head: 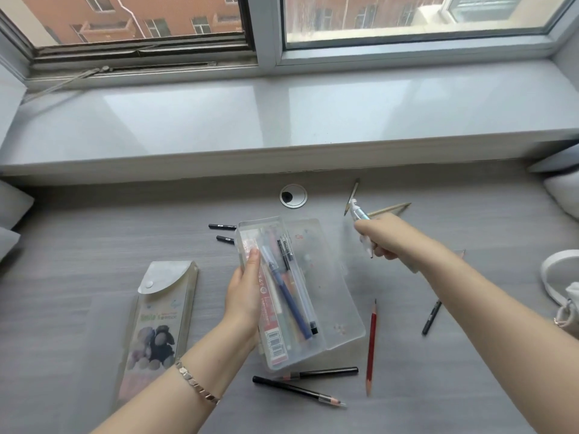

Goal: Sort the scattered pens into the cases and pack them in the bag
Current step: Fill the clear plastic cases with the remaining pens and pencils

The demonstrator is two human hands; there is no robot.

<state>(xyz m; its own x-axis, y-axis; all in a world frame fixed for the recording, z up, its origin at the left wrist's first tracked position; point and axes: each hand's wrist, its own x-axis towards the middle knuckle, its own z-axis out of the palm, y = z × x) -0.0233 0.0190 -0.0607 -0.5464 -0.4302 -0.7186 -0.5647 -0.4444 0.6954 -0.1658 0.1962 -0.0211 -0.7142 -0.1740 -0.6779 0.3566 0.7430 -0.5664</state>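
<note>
The left hand (242, 296) wraps its fingers (253, 261) round the open clear case (332, 296); right of them, the right hand (387, 236) clenches a pale pen (357, 211).

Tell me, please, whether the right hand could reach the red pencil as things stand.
Probably yes: the red pencil lies bare on the desk beside the clear case, nothing over it. But the right hand grips a pen, so it would likely drop that first.

White bag (546, 278) cut off at right edge, black pen (430, 319) partly under forearm (470, 292)
</note>
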